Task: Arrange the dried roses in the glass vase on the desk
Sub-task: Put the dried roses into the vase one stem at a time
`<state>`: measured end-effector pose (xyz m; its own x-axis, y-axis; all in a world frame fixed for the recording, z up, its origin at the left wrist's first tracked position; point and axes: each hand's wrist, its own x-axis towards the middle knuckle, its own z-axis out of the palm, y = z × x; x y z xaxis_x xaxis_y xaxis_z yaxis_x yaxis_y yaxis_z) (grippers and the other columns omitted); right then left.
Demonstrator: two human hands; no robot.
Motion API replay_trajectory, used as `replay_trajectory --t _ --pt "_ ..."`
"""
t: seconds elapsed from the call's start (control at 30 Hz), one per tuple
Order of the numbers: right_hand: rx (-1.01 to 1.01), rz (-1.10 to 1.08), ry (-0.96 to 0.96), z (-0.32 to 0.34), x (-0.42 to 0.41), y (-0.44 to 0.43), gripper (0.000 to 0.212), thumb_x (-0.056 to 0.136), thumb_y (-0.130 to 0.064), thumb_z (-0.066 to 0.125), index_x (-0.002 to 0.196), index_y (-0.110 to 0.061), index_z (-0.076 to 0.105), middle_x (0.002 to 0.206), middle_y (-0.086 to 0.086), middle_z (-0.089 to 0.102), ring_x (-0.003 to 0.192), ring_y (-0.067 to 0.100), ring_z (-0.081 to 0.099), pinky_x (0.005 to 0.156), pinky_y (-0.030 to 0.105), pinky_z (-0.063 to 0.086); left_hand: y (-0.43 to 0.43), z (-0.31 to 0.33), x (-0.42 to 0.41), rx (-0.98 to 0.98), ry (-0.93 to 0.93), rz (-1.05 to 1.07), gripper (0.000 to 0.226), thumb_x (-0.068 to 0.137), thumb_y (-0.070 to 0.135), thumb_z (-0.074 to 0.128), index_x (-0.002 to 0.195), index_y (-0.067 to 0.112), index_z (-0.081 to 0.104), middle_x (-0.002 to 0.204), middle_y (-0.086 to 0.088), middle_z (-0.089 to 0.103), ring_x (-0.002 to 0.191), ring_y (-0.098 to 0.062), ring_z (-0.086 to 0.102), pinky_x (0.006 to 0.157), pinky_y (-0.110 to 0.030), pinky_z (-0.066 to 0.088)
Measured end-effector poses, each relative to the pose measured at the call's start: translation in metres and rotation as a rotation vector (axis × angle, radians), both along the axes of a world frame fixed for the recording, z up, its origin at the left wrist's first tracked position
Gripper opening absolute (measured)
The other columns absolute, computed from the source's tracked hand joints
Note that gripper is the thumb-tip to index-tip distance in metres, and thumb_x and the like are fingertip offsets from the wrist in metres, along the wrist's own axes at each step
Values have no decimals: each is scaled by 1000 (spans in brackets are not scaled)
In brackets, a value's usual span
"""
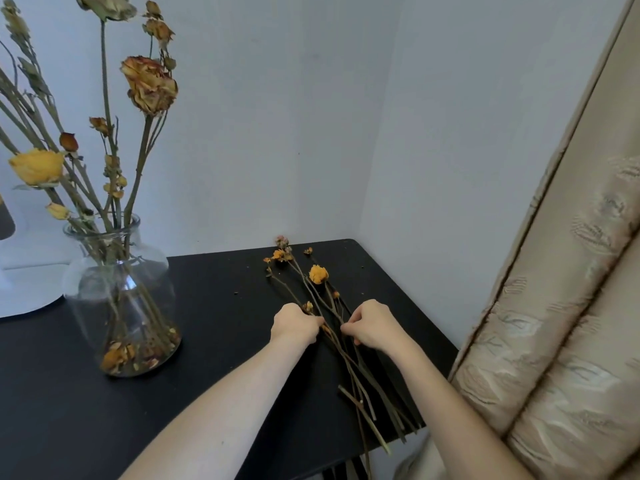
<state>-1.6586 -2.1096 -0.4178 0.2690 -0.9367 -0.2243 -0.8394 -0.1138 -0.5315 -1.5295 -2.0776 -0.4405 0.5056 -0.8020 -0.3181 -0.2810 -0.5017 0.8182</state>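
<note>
Black desk (214,341) carries loose dried roses (332,327) right of the glass vase (121,296); left hand (294,323) and right hand (372,325) pinch their stems.

Left hand (296,323) fingers hidden behind its back; stem ends (363,462) cut off below.

At lower centre of the frame, the left hand (295,323) and right hand (372,325) pinch loose rose stems (349,368) lying on the black desk (225,341). At left stands a glass vase (119,299) already holding dried roses (149,84). A beige curtain (561,306) fills the right.
</note>
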Motion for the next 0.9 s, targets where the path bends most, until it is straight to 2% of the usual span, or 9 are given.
replay_trajectory --t 0.13,0.2,0.3,0.43,0.6,0.73,0.8,0.9 --pt "-53 -3 -84 6 -6 -3 19 86 -25 60 68 -22 63 62 -4 63 67 6 60 58 19 40 -1 6 8 -75 91 40 18 86 22 64 75 8 63 64 -2 58 52 -12 52 65 -27 48" --pt "-71 -8 -129 9 -7 -3 21 87 -24 60 66 -23 62 60 -5 62 66 4 60 53 16 34 -1 8 11 -127 120 44 21 87 21 62 70 9 63 62 -1 56 52 -13 51 66 -27 46" --pt "-96 -11 -186 13 -7 -3 22 87 -23 60 65 -21 63 58 -6 61 62 3 58 53 15 34 -1 14 13 -203 151 53 22 90 22 59 74 9 66 60 -1 53 53 -13 49 64 -27 43" --pt "-140 -30 -271 19 -7 0 20 88 -26 59 68 -22 64 58 -5 61 63 3 58 53 15 33 2 25 14 -320 245 58 19 92 22 57 80 10 67 59 1 49 52 -11 45 50 -21 37" --pt "-227 -45 -377 27 -5 2 14 89 -28 58 75 -25 61 62 -5 61 64 5 59 55 16 37 9 47 17 -438 259 -13 18 95 24 50 84 12 61 61 1 46 52 -11 41 49 -20 36" --pt "-328 -82 -482 37 4 3 6 90 -29 56 87 -24 59 65 -6 61 63 3 58 55 12 36 18 72 21 -552 206 -89 16 96 24 47 88 15 57 60 2 46 51 -9 41 48 -18 37" --pt "-385 -86 -540 41 11 5 5 90 -29 56 88 -24 58 66 -6 61 62 3 59 54 10 36 26 83 25 -620 115 -142 15 97 23 46 87 17 55 60 3 46 50 -6 42 46 -15 38" --pt "-442 -83 -628 47 22 10 6 90 -28 55 89 -24 59 64 -3 60 56 -1 59 46 9 41 47 97 34 -729 -34 -216 15 97 23 44 86 20 54 59 4 46 46 0 43 45 -9 36"
